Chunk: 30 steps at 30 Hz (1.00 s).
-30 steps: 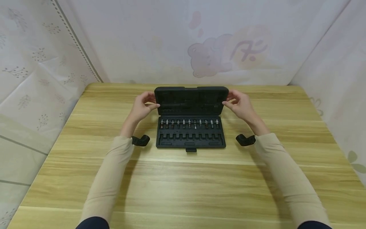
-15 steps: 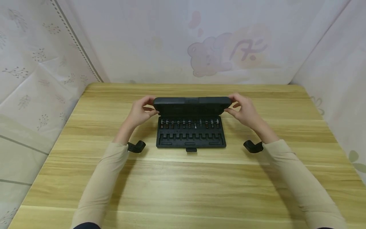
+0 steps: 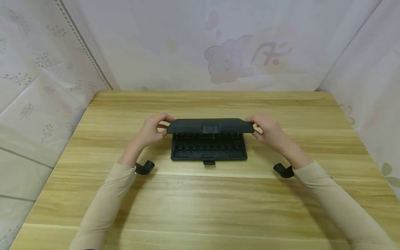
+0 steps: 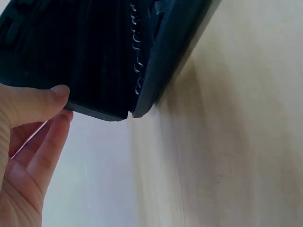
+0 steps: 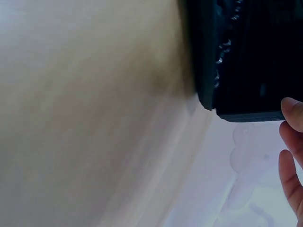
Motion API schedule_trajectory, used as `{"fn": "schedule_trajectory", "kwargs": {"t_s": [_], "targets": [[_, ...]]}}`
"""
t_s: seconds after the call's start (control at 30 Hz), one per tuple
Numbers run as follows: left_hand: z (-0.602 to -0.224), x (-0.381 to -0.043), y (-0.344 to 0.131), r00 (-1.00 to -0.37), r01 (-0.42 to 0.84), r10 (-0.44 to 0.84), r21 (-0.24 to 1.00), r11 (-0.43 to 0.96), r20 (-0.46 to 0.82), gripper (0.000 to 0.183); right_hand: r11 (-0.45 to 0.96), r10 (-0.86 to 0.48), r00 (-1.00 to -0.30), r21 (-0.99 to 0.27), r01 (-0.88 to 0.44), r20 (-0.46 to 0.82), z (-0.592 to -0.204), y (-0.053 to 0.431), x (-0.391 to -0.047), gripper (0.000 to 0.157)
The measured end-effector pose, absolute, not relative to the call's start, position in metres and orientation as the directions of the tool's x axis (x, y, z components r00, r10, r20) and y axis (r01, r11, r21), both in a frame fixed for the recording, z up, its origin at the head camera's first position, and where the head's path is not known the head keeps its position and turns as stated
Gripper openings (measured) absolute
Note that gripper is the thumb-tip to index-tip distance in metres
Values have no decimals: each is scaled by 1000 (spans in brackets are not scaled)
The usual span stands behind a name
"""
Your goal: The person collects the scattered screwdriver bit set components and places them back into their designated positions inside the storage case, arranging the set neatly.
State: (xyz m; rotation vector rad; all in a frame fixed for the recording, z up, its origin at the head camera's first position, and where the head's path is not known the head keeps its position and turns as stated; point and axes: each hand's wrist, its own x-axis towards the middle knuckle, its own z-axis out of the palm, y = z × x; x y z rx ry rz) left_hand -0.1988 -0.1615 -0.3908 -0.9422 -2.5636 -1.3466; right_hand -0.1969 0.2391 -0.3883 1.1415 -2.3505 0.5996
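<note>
A black plastic bit-set case (image 3: 208, 157) lies on the wooden table, its hinged lid (image 3: 210, 125) tilted forward over the back half. Under the lid's edge a row of small metal bits (image 3: 207, 136) partly shows; the front row of slots holds none. My left hand (image 3: 153, 130) pinches the lid's left end between thumb and fingers, and the left wrist view shows the thumb (image 4: 52, 99) on the lid's inner side. At the opposite end my right hand (image 3: 268, 132) pinches the lid the same way. In the right wrist view its fingertips (image 5: 292, 113) grip the lid's edge.
The wooden table (image 3: 200, 205) extends in front of and around the case. A latch tab (image 3: 209, 162) sticks out from the case's front. Patterned cloth (image 3: 175, 45) hangs behind the table and at both sides. A black wrist mount (image 3: 145, 167) sits beside each cuff.
Both hands have swung the lid forward and down from nearly upright. It now covers most of the bits. The case's base has stayed in place.
</note>
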Motion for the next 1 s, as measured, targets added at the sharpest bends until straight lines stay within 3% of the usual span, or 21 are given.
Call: {"fn": "schedule_trajectory", "kwargs": {"t_s": [0.27, 0.8, 1.0], "targets": [[-393, -187, -164, -750, 628, 552, 655, 420, 365, 33, 501, -699, -443, -58, -864, 561, -394, 241, -185, 47], [-403, -168, -156, -740, 661, 546, 572, 485, 392, 19, 459, -746, -406, -35, -888, 527, -404, 240, -165, 32], [-403, -163, -150, -749, 660, 537, 500, 561, 387, 15, 456, -756, -390, -5, -890, 527, -406, 239, -162, 15]]}}
